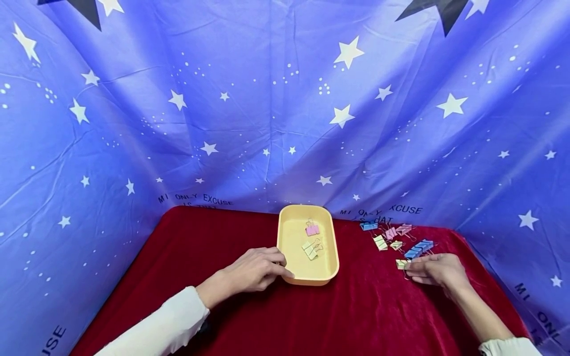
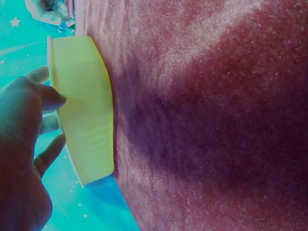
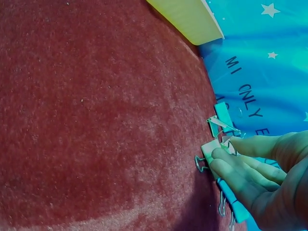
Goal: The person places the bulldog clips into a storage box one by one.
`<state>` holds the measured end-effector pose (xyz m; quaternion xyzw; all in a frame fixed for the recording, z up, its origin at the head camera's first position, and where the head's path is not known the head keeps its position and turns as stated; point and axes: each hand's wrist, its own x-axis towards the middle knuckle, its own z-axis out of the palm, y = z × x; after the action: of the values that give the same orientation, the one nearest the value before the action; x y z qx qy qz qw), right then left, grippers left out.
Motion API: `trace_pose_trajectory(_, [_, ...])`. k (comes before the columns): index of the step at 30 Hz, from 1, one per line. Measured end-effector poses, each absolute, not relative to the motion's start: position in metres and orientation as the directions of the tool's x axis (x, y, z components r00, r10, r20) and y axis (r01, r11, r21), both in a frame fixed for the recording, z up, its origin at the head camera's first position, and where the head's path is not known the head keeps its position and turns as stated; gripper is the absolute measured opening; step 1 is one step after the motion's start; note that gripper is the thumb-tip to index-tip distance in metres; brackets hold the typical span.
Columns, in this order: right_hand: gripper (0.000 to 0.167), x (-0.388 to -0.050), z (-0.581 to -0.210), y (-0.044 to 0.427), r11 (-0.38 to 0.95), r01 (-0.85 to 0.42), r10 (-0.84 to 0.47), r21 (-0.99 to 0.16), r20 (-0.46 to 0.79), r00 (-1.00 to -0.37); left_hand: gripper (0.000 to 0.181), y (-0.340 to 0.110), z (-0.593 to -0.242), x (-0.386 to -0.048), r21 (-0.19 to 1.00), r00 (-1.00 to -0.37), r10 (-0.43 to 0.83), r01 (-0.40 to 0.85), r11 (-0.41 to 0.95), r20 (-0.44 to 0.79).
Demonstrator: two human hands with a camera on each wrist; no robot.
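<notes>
A yellow tray stands on the red cloth, with a pink binder clip and a pale yellow binder clip inside it. My left hand pinches the tray's near left edge; in the left wrist view the thumb lies against its outer wall and other fingers go behind the rim. Over at the right, my right hand grips another yellow binder clip between thumb and fingers. In the right wrist view this clip shows its wire handles, and the fingers hide part of it.
Just beyond the right hand lie blue binder clips, with pink clips, yellow clips and another blue clip farther back. Red cloth covers the table. A blue star-patterned curtain hangs behind and at both sides.
</notes>
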<state>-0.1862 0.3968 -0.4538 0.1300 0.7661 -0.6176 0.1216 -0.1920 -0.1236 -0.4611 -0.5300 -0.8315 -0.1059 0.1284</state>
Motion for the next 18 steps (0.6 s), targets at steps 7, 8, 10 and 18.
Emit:
trace_pose_trajectory(7, [0.025, -0.1848, -0.4564, 0.3947, 0.085, 0.357, 0.031, -0.930, -0.356, -0.934, 0.045, -0.1235, -0.4602, -0.1919, 0.041, -0.413, 0.854, 0.905, 0.423, 0.316])
trace_pose_trajectory(8, [0.026, -0.1846, -0.4564, 0.3944, 0.076, 0.359, 0.032, -0.930, -0.358, -0.933, 0.046, -0.1234, -0.4600, -0.1919, 0.042, -0.417, 0.854, 0.904, 0.426, 0.312])
trace_pose_trajectory(10, [0.025, -0.1842, -0.4563, 0.3936, 0.068, 0.369, 0.038, -0.927, -0.367, -0.930, 0.046, -0.1235, -0.4597, -0.1918, 0.042, -0.420, 0.853, 0.902, 0.429, 0.308])
trace_pose_trajectory(18, [0.028, -0.1826, -0.4526, 0.3919, 0.016, 0.408, 0.061, -0.913, -0.406, -0.912, 0.047, -0.1233, -0.4590, -0.1905, 0.047, -0.416, 0.852, 0.904, 0.424, 0.316])
